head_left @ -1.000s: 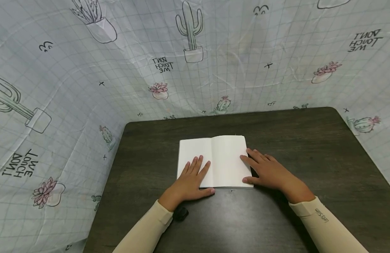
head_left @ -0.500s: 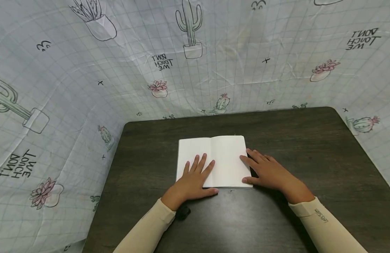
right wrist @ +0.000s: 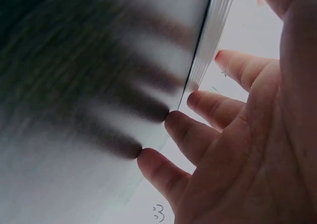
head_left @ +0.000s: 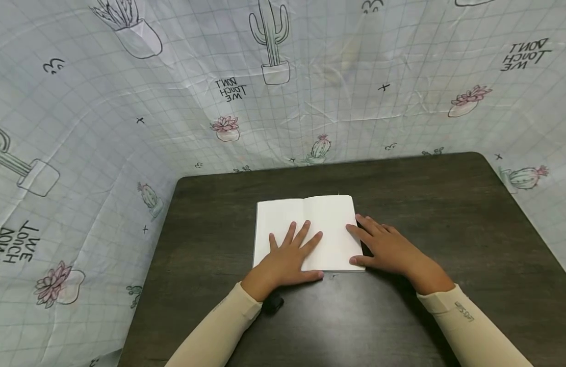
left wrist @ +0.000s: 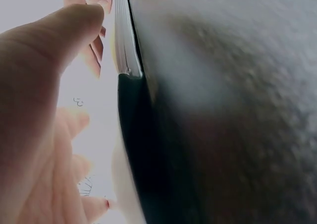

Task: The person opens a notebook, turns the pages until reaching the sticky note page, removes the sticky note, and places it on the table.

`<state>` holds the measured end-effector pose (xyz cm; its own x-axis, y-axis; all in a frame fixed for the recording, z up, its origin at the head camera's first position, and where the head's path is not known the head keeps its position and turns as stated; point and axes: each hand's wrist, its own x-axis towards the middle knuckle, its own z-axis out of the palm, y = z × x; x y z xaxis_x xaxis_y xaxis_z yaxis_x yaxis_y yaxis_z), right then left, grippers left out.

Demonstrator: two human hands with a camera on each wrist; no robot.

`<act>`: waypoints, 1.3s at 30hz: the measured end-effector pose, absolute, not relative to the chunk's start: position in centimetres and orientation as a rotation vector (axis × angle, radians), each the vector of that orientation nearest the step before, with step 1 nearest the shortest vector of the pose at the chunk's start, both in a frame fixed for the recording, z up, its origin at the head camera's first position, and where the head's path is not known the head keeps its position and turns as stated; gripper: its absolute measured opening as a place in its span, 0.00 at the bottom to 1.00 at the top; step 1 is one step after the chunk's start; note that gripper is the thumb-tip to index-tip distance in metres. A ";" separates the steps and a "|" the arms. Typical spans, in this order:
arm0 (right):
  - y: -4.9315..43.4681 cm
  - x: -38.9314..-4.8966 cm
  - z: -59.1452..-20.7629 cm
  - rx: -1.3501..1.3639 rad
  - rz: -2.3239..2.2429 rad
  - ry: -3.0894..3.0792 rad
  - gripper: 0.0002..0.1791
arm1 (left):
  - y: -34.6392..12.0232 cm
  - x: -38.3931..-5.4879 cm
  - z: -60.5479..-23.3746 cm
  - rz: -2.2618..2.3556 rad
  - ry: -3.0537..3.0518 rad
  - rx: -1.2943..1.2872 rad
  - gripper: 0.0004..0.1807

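Observation:
A notebook [head_left: 331, 219] with blank white pages lies spread flat on the dark table. My left hand [head_left: 283, 262] rests over its left page and the centre fold, fingers spread and straight, the thumb along the bottom edge. In the left wrist view the thumb [left wrist: 74, 30] shows beside the page stack [left wrist: 126, 40]. At the right edge my right hand [head_left: 390, 250] has its thumb and index finger on the right page, while the other fingers reach past the edge. The right wrist view shows two fingertips [right wrist: 148, 157] touching the table next to the notebook's edge [right wrist: 208, 40].
The dark wooden table [head_left: 209, 219] has a rounded far right corner. Pale cloth [head_left: 173, 102] printed with cacti and a grid hangs behind it and along both sides. A small black object [head_left: 273, 304] shows under the left wrist.
My left hand has slid rightward across the left page to the fold, its fingers spreading wider. My right hand stays at the right edge. The head view has shifted slightly.

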<state>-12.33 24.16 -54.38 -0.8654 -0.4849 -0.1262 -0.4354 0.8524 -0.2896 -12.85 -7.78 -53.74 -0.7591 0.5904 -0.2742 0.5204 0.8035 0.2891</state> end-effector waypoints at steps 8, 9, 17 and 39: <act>24.1 -12.7 -53.9 -0.719 -0.376 2.836 0.52 | -7.4 -13.3 -53.6 0.234 2.629 0.845 0.53; 24.1 -12.8 -53.8 -0.722 -0.374 2.838 0.52 | -7.4 -13.4 -53.5 0.232 2.629 0.845 0.53; 24.7 -13.4 -53.6 -0.737 -0.361 2.822 0.52 | -6.6 -13.5 -53.5 0.209 2.666 0.847 0.53; 25.3 -14.0 -52.5 -0.719 -0.369 2.794 0.51 | -4.8 -14.3 -53.4 0.099 2.701 1.065 0.55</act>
